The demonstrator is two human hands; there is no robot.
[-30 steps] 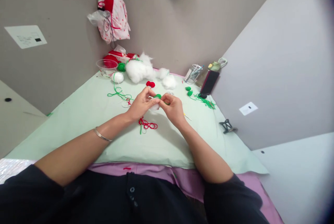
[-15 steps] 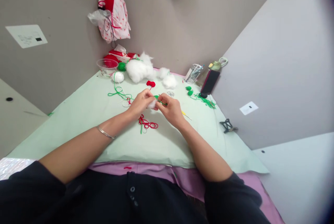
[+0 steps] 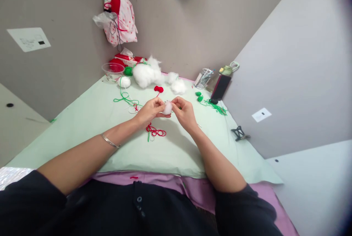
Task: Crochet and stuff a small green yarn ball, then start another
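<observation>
Holding white stuffing (image 3: pixel 167 109) in left hand (image 3: pixel 149 112), right hand (image 3: pixel 185 114) fingers pinched narrow at its edge, red yarn (image 3: pixel 153 131) on table (image 3: pixel 176 159) bodyward of the fingers.

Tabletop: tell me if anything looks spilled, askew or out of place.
A small red scrap looks stray: it lies alone on the pink cloth at the near edge, apart from the looped red yarn on the pale green cover. Nothing looks spilled or damaged.
</observation>
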